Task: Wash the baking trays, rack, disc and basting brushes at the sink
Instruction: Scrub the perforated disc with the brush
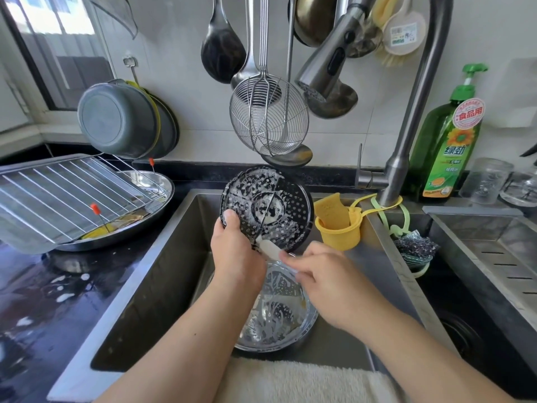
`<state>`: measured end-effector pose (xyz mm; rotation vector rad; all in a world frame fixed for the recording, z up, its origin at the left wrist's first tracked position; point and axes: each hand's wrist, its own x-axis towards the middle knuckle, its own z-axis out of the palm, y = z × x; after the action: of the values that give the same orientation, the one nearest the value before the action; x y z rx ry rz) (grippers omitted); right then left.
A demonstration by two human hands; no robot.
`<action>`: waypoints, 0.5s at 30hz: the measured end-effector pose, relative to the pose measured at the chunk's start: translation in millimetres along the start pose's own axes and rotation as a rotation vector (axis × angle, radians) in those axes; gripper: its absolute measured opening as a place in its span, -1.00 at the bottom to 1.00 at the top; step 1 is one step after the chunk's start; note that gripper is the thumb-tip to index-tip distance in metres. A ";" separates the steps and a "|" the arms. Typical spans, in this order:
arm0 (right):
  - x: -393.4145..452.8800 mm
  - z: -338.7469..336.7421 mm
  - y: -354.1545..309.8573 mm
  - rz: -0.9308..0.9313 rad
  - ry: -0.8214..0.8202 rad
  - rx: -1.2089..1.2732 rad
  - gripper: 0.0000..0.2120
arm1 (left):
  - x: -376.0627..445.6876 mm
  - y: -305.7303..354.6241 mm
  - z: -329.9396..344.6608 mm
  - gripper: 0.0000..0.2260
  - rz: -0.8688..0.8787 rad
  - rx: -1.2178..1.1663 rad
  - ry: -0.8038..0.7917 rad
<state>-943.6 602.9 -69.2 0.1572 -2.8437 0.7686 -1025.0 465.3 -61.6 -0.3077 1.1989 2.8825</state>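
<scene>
While suds coat it, the disc (266, 205) is held tilted over the sink (151, 274).
The left hand (232, 251) grips its lower left edge, thumb on the face; the right hand (325, 274) pinches a white brush (268, 248) against the rim. A round tray (276, 321) lies below; the rack (66, 193) rests on a pan (162, 181) on the left bench (58, 286).

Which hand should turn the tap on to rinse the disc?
Right, probably. The right hand holds only a white brush, nearer the tap. The left hand holds up the soapy disc.
</scene>
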 end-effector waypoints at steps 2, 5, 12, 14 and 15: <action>2.0 -1.0 0.9 -0.012 0.023 -0.039 -0.55 | 0.1 0.8 -2.1 -0.77 0.000 0.004 0.005; 13.1 -13.5 24.2 0.155 0.162 -0.160 -0.50 | -0.6 3.1 0.5 -0.79 -0.021 -0.065 0.001; 7.5 -4.1 12.6 0.011 0.077 -0.069 -0.54 | 1.8 4.5 -2.9 -0.80 -0.030 -0.035 0.052; 16.1 -11.0 25.7 0.144 0.206 -0.095 -0.52 | 1.8 4.4 -1.0 -0.78 -0.047 -0.049 0.052; 16.7 -12.9 28.2 0.183 0.229 -0.103 -0.51 | 1.6 3.2 -0.1 -0.78 -0.058 -0.042 0.050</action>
<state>-962.1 632.8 -68.6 -0.1961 -2.6945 0.6250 -1026.8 462.9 -59.7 -0.4104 1.1176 2.8702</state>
